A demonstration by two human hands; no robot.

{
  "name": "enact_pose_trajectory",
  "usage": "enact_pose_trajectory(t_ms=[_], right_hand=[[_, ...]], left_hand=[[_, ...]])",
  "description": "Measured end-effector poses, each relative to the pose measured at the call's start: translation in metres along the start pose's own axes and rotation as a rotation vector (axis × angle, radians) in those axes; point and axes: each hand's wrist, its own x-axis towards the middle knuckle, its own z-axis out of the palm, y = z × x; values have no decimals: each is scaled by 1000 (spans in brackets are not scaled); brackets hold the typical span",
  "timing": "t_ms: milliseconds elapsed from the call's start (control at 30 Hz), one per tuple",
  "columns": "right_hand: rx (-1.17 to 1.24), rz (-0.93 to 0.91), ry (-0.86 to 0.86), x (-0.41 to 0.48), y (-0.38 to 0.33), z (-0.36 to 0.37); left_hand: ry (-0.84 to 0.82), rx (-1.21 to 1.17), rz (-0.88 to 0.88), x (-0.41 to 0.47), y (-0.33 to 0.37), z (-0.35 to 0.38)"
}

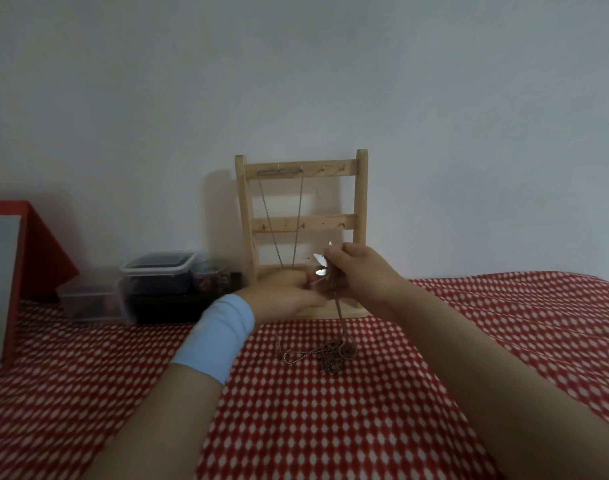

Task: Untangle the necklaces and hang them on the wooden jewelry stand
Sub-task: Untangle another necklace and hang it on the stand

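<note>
The wooden jewelry stand [360,202] stands against the wall with hooks on its rails. One thin chain necklace [298,216] hangs from the top rail's left hooks. My right hand [362,271] is raised in front of the stand's base, pinching a necklace with a shiny pendant [319,263]; its chain runs down to a tangled pile of necklaces [330,353] on the red checked cloth. My left hand [282,294], with a light blue wristband, grips the same chain just left of the pendant.
Clear plastic containers [157,271] with dark contents sit left of the stand. A red box with a white panel [5,271] stands at the far left. The red checked cloth [504,323] covers the whole surface.
</note>
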Motion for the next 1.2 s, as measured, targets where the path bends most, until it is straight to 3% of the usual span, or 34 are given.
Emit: enact_pose_trajectory(t_ms=[67,133,233,367,567,700,833,933,1033,1133,1200], right_hand=[[102,-7,35,0,-2,2],[159,-26,74,0,-4,0],[140,-73,134,2,-3,-11],[103,-101,153,4,-3,-27],[-423,-63,87,4,6,-27],[-925,-19,-32,5,19,-23],[-1078,49,-165,4,28,-22],[-1165,-15,-190,2,20,-16],[-971,-168,-164,-1,12,-3],[-573,-124,-282,-7,5,5],[-598,-129,-232,-7,5,3]], left_hand=[[-38,-328,52,4,-1,20],[-176,-633,4,4,-4,28],[-342,-372,-55,-2,-10,14],[-270,-254,-123,-6,-24,-20],[-128,-146,-217,-17,-33,-48],[-84,-30,-245,-20,-35,-54],[-110,-57,-159,-15,-33,-45],[-129,45,-58,-12,-25,-34],[-73,70,18,-7,-20,-27],[19,34,42,-6,-18,-27],[45,41,32,-6,-18,-31]])
